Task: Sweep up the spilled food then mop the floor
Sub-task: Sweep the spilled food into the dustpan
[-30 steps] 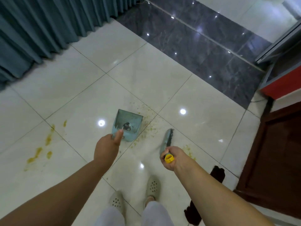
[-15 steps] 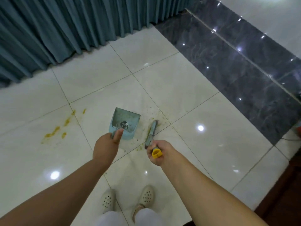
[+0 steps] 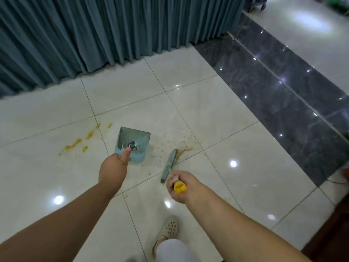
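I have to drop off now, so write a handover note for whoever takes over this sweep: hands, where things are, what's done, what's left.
Left hand grips the handle of the blue dustpan, which sits on the white tiles.
Right hand grips the yellow-capped broom handle; the broom head is on the floor right of the pan.
Done: some dark debris is in the pan.
Left: brown crumbs by the broom head, yellow splatter left of the pan, then mopping. No mop in view.
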The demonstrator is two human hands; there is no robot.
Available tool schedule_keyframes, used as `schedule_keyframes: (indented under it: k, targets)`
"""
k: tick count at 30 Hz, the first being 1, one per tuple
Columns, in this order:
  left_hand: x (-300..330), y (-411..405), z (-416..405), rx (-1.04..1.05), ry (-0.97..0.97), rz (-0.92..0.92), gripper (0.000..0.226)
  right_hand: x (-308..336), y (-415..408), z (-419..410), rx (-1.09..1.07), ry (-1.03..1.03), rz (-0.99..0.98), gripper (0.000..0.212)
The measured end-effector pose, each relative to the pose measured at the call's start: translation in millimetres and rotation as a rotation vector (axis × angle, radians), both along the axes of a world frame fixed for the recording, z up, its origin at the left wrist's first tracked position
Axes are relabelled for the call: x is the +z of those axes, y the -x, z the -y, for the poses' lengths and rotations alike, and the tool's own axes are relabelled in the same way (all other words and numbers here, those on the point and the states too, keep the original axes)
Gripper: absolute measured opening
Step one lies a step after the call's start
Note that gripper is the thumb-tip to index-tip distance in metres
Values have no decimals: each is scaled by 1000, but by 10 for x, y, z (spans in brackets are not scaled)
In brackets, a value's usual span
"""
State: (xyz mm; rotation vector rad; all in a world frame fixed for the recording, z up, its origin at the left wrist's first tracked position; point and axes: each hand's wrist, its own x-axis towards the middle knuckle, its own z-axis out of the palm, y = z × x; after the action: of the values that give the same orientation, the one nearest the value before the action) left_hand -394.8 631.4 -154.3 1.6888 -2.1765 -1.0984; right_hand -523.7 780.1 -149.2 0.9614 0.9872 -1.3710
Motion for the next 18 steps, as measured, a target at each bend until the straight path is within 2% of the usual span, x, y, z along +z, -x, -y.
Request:
schedule_keyframes:
  k: [3, 7, 12, 18]
  targets:
    - [32, -436, 6, 24, 5, 2, 65, 74, -316, 10, 55, 18, -18, 20]
    - [117, -1106, 11, 75, -2, -23, 57, 192, -878, 46, 147, 47, -21, 23]
    - [156, -1975, 70, 194, -4, -6, 69, 189, -1602, 200, 277, 74, 13, 21]
    - [158, -2804, 90, 352, -21, -9, 71, 51, -2372, 416, 445, 69, 98, 14]
